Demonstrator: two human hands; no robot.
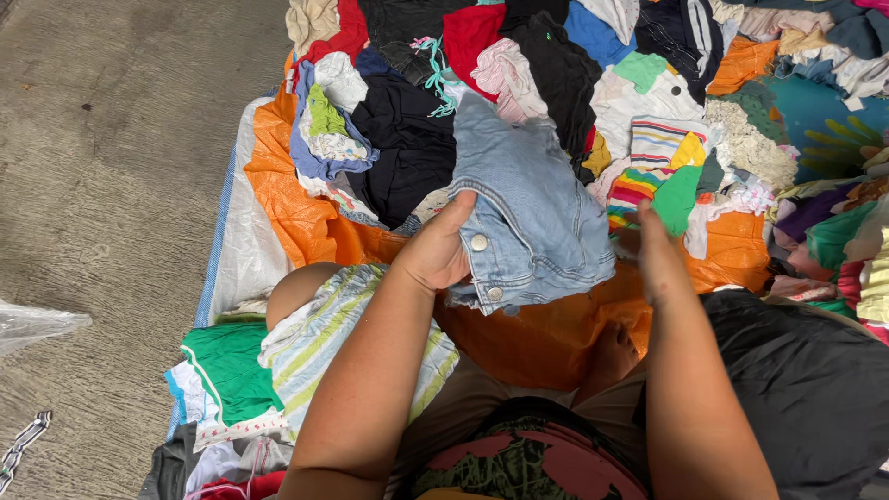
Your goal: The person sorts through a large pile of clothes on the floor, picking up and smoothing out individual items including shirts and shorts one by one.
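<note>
While the left hand (435, 252) grips the buttoned edge of a light-blue denim garment (532, 218) at mid-frame, the right hand (659, 255) reaches toward its other side, grip unclear. Orange tarp (296, 213) lies beneath; a mixed clothes heap (556, 65) fills the upper frame.

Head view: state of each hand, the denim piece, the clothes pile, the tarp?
left hand: shut on denim garment, thumb on top
right hand: at the garment's other edge, grip hidden
denim garment: light blue, lifted, bunched, two buttons showing
clothes pile: loose, mixed colours, unsorted
orange tarp: spread under the pile, creased
</note>
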